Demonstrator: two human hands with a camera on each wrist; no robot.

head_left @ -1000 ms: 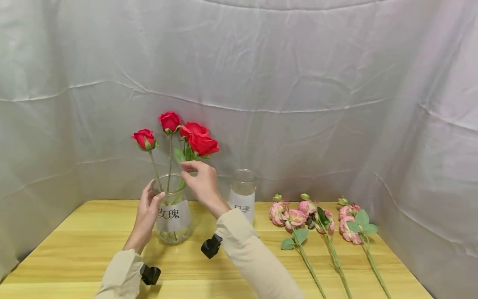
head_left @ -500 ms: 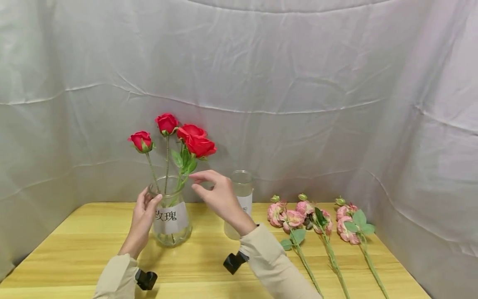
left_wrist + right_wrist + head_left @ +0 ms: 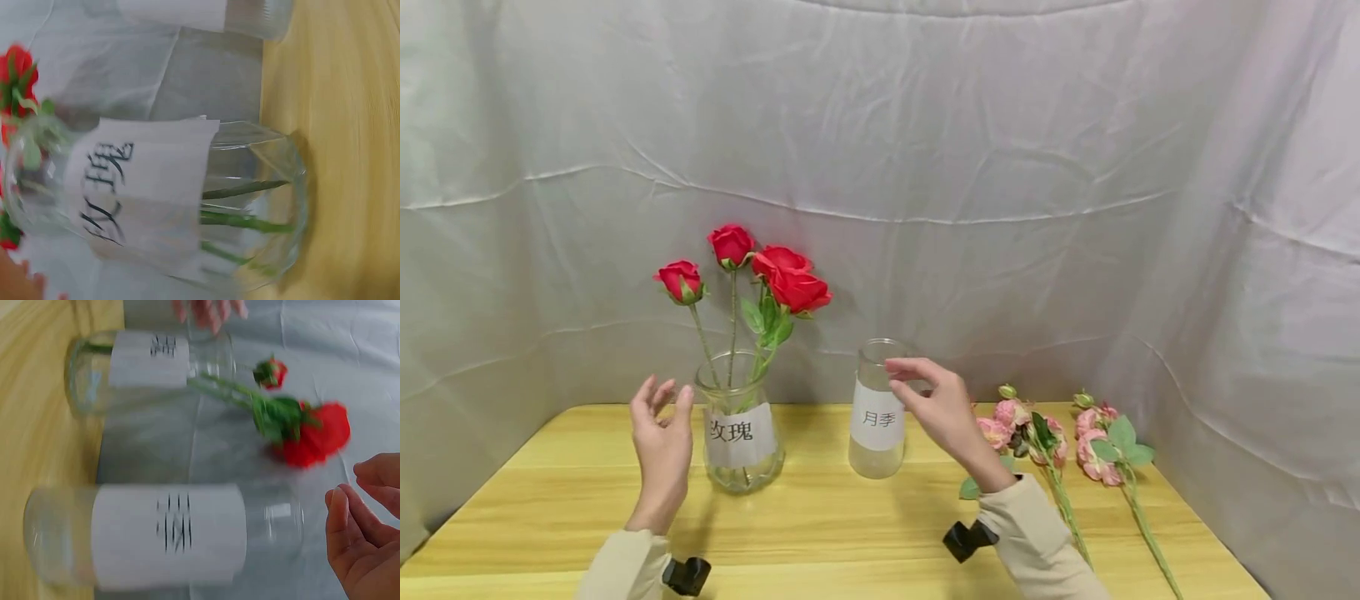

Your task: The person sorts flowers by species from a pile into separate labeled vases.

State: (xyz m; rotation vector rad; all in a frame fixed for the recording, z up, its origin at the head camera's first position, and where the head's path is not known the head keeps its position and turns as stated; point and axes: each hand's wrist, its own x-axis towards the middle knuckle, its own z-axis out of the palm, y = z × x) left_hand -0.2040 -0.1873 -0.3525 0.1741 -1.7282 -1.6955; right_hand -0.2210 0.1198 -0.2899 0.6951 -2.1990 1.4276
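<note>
Red roses [image 3: 792, 279] stand in a wide glass vase [image 3: 744, 477] with a white label [image 3: 140, 194]; in the left wrist view their green stems [image 3: 247, 220] reach the bottom. My left hand [image 3: 660, 450] is just left of this vase, apart from it, its fingers relaxed and holding nothing. My right hand [image 3: 942, 414] hovers in front of and right of a narrower, empty glass vase [image 3: 877, 463], also labelled. Its fingers are loosely bent, thumb and forefinger apart, with nothing between them in the right wrist view. Pink flowers [image 3: 1099, 454] lie beyond that hand, one partly hidden by it.
The flowers' long stems [image 3: 1153, 542] run toward the front right of the wooden table [image 3: 820, 533]. A grey cloth [image 3: 925, 125] hangs behind and at both sides. Both wrists wear small black cameras [image 3: 968, 540].
My right hand has moved away from the rose stems, rightward past the narrow vase. My left hand has let go of the wide vase's rim and drawn back left. The roses stay in the vase.
</note>
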